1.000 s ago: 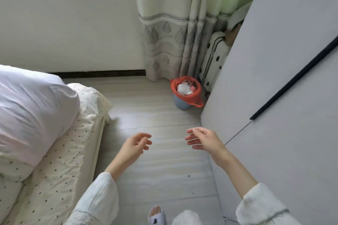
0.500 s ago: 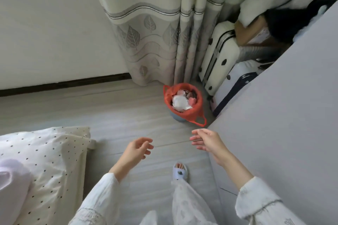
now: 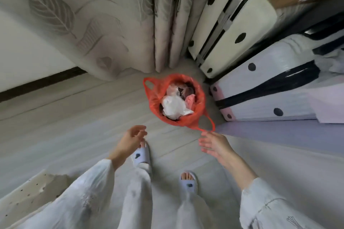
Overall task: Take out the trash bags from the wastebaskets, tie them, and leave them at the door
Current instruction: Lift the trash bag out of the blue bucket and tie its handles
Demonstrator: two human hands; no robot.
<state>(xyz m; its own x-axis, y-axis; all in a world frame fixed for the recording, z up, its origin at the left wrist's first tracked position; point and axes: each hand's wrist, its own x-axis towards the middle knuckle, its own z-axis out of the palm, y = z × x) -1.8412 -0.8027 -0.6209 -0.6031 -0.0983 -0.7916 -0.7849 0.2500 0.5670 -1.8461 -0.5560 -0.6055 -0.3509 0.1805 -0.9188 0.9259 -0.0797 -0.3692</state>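
Trash (image 3: 175, 107), mostly crumpled white paper and plastic, is filling an orange bag (image 3: 155, 96) that is lining a wastebasket on the pale wood floor (image 3: 74, 117); the basket itself is lying almost wholly hidden under the bag. One bag handle (image 3: 149, 84) is sticking out at the far left of the rim, and the other handle (image 3: 209, 122) is drooping toward the person at the near right. Right hand (image 3: 214, 145) is reaching toward that near handle with fingers spread loosely, its fingertips (image 3: 203, 134) lying right at the loop; whether they are touching it is not clear, and nothing is being gripped. Left hand (image 3: 130, 139) is hovering short of the bag, fingers gently curled and holding nothing. Both arms are wearing loose white sleeves (image 3: 89, 191). Below the hands, two feet in pale slippers (image 3: 141, 156) are standing on the floor. Behind the bag a leaf-patterned curtain (image 3: 111, 24) is hanging down to the floor, and to its right two white suitcases (image 3: 223, 24) with black dots are leaning close beside the bag.
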